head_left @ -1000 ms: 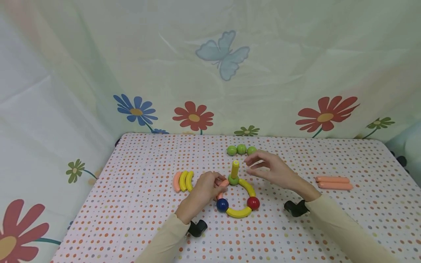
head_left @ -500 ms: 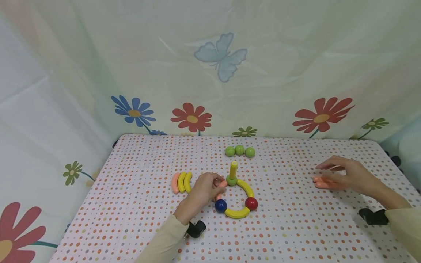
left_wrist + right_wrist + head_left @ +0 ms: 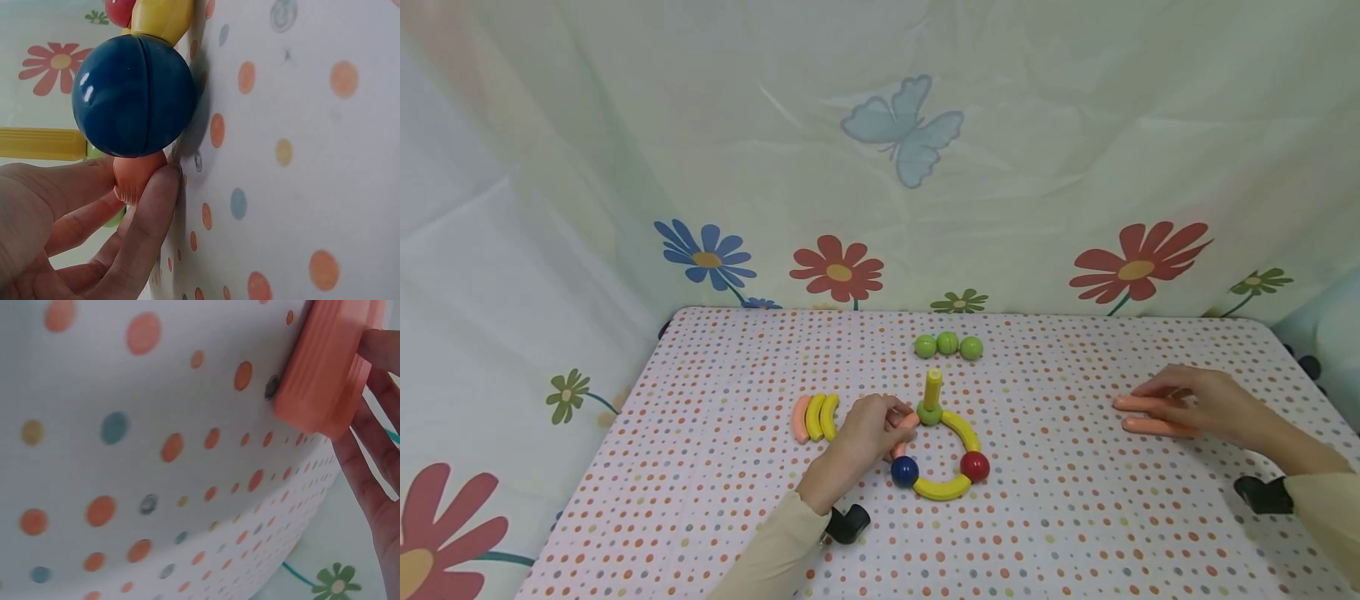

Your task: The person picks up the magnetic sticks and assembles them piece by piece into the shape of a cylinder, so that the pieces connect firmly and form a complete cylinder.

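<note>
In the head view my left hand pinches a curved orange piece in a ring of toy parts. A blue ball touches that piece, as the left wrist view also shows. Yellow curved pieces, a red ball and a green ball make up the rest of the ring. A straight yellow stick stands upright on the green ball. At the right, my right hand pinches the farther straight orange stick between thumb and fingers. The nearer orange stick lies beside it.
Several green balls sit in a row behind the ring. Left of my left hand lie a spare orange curved piece and two yellow curved ones. A floral curtain hangs behind the dotted table.
My right hand has moved from beside the upright yellow stick to the orange sticks at the right and taken hold of the farther one, which is now slightly apart. My left hand stays put.
</note>
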### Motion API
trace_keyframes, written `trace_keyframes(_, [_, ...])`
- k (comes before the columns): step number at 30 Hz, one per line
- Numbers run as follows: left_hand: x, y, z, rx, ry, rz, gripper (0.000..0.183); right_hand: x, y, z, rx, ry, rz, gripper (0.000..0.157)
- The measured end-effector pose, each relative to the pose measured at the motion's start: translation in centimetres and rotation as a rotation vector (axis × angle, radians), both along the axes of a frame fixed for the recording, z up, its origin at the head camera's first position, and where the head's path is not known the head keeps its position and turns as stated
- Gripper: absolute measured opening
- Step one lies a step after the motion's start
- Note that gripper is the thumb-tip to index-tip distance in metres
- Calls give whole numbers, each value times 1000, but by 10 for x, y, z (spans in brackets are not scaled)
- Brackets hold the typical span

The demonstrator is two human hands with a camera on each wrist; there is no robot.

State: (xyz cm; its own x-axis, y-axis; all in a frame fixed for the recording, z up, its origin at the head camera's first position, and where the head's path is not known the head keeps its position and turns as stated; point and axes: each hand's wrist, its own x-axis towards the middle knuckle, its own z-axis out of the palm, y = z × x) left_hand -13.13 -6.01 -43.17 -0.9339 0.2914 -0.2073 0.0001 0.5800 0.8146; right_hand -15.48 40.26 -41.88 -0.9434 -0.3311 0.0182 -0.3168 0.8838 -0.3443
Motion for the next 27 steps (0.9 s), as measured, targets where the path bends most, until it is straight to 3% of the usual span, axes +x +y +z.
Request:
trace_keyframes(6, [0, 1, 0, 2, 2, 0, 30, -9, -13, 0, 39, -54, -15, 21])
trace_keyframes(13, [0, 1, 0, -10, -5, 3, 31, -6, -45, 6, 26, 20, 75, 26])
trace_keyframes(20, [1, -2, -1, 12, -5, 7, 30, 8, -117, 25, -229, 110, 281, 30])
trace_keyframes(27, [1, 0, 0, 12, 3, 2, 32, 30, -169, 34, -577, 34, 434, 43])
